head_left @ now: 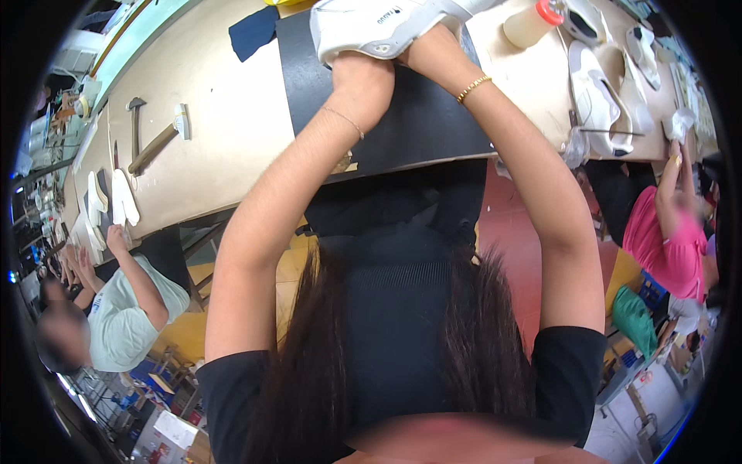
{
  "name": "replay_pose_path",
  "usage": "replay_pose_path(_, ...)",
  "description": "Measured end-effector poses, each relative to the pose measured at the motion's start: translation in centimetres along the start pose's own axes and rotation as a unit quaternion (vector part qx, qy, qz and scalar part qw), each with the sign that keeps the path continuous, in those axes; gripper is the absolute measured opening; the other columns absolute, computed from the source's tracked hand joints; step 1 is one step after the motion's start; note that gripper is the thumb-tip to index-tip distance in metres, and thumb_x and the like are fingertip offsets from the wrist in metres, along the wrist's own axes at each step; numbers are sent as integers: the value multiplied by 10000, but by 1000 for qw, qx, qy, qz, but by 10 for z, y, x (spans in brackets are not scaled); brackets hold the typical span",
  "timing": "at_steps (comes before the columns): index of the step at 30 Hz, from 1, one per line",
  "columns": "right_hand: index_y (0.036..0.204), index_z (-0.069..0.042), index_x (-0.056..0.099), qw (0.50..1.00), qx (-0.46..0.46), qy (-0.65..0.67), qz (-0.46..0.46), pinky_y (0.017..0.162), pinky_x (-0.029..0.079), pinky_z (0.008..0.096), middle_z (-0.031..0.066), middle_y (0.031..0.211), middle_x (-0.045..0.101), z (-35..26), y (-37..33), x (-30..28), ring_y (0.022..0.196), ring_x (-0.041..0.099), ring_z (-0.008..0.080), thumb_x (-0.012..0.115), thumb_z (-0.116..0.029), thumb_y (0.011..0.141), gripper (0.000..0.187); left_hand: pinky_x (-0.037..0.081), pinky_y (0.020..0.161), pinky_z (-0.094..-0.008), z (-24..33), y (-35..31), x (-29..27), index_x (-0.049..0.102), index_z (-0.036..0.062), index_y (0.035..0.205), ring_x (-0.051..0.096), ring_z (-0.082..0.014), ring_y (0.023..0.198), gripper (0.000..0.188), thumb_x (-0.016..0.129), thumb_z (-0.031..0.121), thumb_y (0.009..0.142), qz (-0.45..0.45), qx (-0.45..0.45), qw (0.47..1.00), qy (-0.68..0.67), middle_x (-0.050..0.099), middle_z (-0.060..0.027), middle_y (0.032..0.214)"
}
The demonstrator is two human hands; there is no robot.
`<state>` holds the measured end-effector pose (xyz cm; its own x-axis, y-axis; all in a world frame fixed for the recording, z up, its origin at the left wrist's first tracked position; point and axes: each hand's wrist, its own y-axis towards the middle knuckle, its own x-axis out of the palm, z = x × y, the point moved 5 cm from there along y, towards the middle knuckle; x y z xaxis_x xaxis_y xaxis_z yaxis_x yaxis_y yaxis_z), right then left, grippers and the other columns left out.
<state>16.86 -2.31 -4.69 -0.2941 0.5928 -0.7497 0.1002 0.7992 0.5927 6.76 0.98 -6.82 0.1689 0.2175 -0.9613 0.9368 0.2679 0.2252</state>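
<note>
At the top of the head view a white sneaker (379,27) lies across both my hands, over the black mat on the table. My left hand (363,71) grips it from below at its left part, a thin bracelet on the wrist. Close beside it, my right hand (434,48) reaches under the sole's right part, below a gold bracelet. The shoe covers the fingers of both hands. The black mat (417,127) runs under my wrists to the table's near edge.
Left on the table (232,131) lie a hammer (136,127), a wooden-handled brush (158,145) and a dark blue cloth (253,33). Right stand a red-capped jar (532,25) and several white shoes (595,97). Co-workers sit at the left (127,309) and right (665,240).
</note>
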Motion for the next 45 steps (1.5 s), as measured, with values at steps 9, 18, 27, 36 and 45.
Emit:
replay_pose_path(9,1037,3,700,993,82,-80,-20,831,534,478,227,973,710,24,-29,34,883,694,368,542,-125,846,278,518,948,-442,-8,3,-1,663,37,1203,650,-354,1103,432,705,158,790,-81,39,995,42,650,-189,1239)
replay_pose_path(18,922,-53,774,919,155,-246,-266,750,546,471,193,901,736,45,-30,65,841,712,355,571,-182,828,258,569,790,-401,-16,-4,3,769,84,1009,723,-261,917,287,712,315,847,-186,35,982,5,748,-117,937)
replay_pose_path(27,1027,-42,731,955,204,-113,-185,826,547,489,230,1014,719,59,-19,55,933,706,370,533,-208,866,304,500,888,-411,-18,0,-4,696,-47,1045,651,-341,1017,473,716,369,819,-76,41,994,-65,689,-208,1060)
replay_pose_path(36,1060,-35,735,939,285,-88,-172,908,529,460,240,1085,707,70,-18,63,1015,691,367,509,-232,896,342,464,983,-420,-19,9,5,564,-9,1326,607,-346,1150,894,713,656,748,-70,30,994,-75,637,-197,1265)
replay_pose_path(45,928,-36,745,947,296,-113,-59,746,555,491,218,876,721,54,-37,47,816,706,382,540,-181,864,259,439,1010,-424,-9,-1,6,604,21,1298,587,-330,1198,779,720,580,768,-134,4,988,-80,650,-174,1257)
